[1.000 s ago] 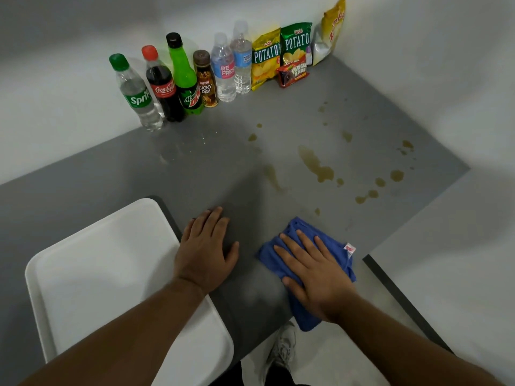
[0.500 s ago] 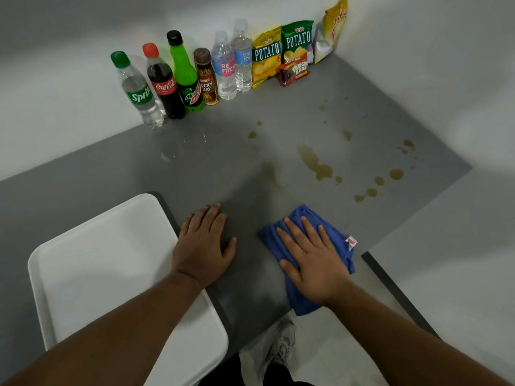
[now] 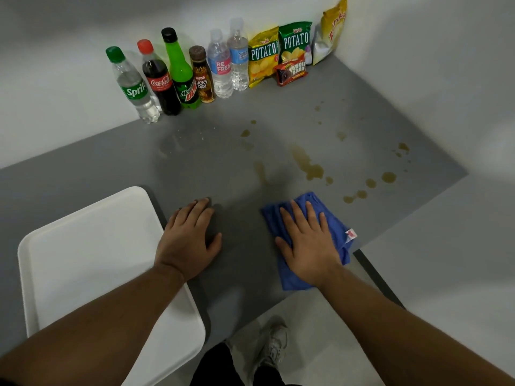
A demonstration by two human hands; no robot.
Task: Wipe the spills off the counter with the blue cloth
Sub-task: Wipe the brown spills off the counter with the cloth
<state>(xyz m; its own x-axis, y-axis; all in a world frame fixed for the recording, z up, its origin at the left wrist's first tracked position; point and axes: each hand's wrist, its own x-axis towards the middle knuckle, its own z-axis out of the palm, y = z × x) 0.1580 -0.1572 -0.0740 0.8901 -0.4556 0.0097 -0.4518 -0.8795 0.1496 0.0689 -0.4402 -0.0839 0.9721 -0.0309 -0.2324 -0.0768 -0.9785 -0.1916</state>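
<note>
We see the grey counter (image 3: 348,107), brown spills (image 3: 312,169) spotting its far right. A white tray (image 3: 83,246) sits near left. Our left hand (image 3: 188,242) lies flat, fingers released, on bare counter. Our right hand (image 3: 308,243), fingers spread, presses the blue cloth (image 3: 338,227), just short of the spills.

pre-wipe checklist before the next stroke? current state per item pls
1. Blue cloth under right hand, palm flat on it: ok.
2. Cloth on the spills: not ok, the brown puddle and the drops lie beyond it.
3. Path to the puddle free of objects: ok.
4. Left hand flat on the counter, beside the white tray: ok.
5. Bottles and snack bags stand at the wall, clear of the spills: ok.
6. Cloth dry or wet: cannot tell.
</note>
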